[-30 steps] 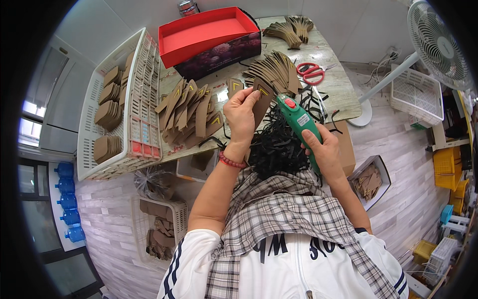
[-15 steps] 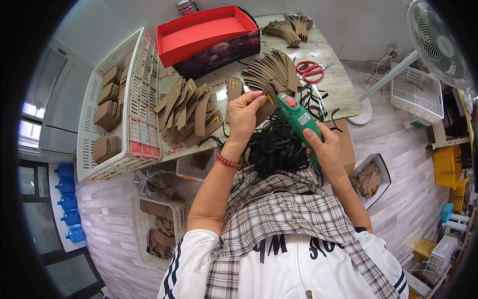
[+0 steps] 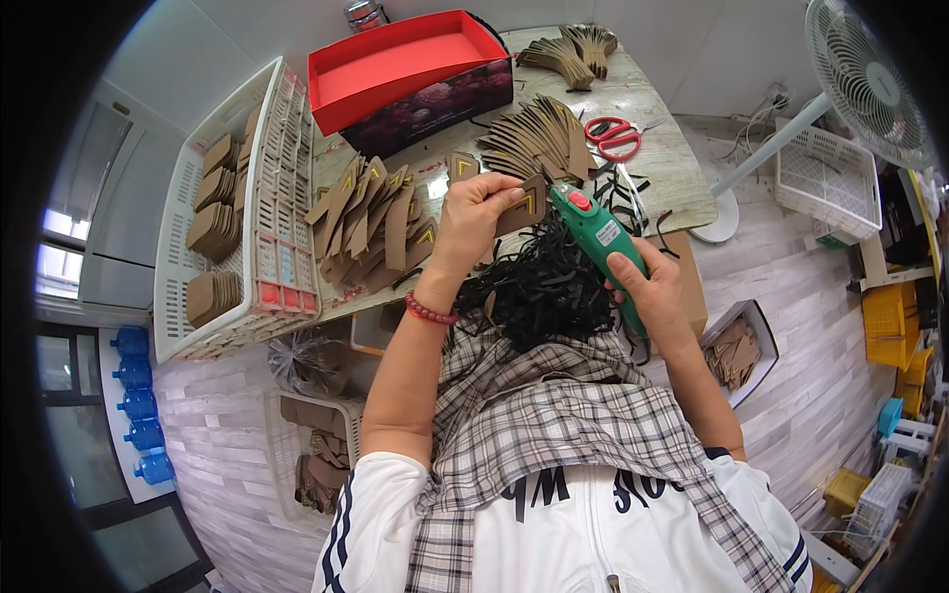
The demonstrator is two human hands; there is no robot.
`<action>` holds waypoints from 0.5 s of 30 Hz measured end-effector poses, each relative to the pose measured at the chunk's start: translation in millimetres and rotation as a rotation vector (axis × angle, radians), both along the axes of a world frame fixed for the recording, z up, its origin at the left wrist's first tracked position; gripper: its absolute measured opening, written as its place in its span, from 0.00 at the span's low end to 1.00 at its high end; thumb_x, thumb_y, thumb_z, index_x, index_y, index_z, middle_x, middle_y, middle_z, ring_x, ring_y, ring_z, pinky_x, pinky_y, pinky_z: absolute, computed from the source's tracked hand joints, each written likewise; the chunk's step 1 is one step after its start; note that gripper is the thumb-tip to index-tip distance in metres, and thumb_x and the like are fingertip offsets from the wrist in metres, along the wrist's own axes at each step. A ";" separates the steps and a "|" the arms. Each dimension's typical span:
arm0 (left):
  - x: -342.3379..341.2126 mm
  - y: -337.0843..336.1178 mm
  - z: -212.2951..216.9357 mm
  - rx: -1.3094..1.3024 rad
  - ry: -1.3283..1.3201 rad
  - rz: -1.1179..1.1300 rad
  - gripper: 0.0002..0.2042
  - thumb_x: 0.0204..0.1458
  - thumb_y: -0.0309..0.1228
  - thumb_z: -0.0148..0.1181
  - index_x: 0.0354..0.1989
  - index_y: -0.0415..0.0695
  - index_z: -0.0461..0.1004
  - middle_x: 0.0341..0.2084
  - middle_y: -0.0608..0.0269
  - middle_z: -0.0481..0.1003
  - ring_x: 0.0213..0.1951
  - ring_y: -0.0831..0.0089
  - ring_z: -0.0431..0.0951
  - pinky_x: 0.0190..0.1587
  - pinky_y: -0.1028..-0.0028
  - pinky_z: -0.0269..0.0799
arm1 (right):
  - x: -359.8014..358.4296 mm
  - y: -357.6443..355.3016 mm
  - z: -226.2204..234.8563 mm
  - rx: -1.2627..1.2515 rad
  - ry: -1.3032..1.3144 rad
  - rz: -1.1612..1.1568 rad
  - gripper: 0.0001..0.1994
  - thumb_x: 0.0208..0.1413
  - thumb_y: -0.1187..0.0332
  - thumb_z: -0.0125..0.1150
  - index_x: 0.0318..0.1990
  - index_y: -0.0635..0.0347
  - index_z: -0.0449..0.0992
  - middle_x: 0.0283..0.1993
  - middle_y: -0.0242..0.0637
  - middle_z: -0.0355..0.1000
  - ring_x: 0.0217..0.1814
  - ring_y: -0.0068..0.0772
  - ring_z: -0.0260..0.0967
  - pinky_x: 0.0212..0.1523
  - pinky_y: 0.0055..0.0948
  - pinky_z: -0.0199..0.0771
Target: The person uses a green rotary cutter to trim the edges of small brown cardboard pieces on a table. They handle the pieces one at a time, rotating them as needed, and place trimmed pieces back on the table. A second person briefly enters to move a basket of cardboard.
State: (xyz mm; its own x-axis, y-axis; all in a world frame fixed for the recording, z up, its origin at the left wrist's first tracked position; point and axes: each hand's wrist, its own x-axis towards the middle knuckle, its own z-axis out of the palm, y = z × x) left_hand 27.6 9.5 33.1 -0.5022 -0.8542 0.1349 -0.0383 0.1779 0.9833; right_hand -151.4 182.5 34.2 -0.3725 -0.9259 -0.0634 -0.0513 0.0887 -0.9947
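My left hand (image 3: pixel 465 222) pinches a flat brown piece (image 3: pixel 530 210) marked with a yellow chevron, its fingers closed on one end. My right hand (image 3: pixel 647 289) is wrapped round a green handheld electric cutter (image 3: pixel 597 229) with a red button. The cutter's head is right beside the piece's edge; whether it touches cannot be made out. Below both hands, a tangled heap of black strips (image 3: pixel 554 292) lies at the table edge and over my lap. A loose pile of similar brown pieces (image 3: pixel 371 225) is left of my hands, and a fanned row (image 3: pixel 544 140) lies beyond them.
Red-handled scissors (image 3: pixel 615 138) lie at the right of the table (image 3: pixel 677 183). A red box (image 3: pixel 410 74) stands at the back. White crate (image 3: pixel 272 217) with brown stacks is at the left, a fan (image 3: pixel 870 84) at the right. Floor bins hold brown pieces.
The brown piece in my left hand has turned from steeply slanted to nearly level, and the left hand and forearm have shifted slightly left. The cutter stays in my right hand, almost in place.
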 end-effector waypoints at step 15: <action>15.7 -14.1 45.3 -0.085 -0.493 -0.285 0.06 0.49 0.25 0.57 0.29 0.33 0.74 0.22 0.66 0.72 0.26 0.81 0.69 0.33 0.79 0.66 | -9.1 0.3 2.7 0.060 0.054 0.117 0.17 0.54 0.58 0.64 0.42 0.63 0.76 0.24 0.27 0.69 0.22 0.14 0.63 0.24 0.17 0.65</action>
State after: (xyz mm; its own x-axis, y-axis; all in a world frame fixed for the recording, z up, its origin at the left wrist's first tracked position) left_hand 43.2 -4.6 78.4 -0.7316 -0.6726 -0.1113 -0.4275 0.3255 0.8434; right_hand -160.5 182.8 36.9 -0.2663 -0.9584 -0.1025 -0.1182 0.1380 -0.9833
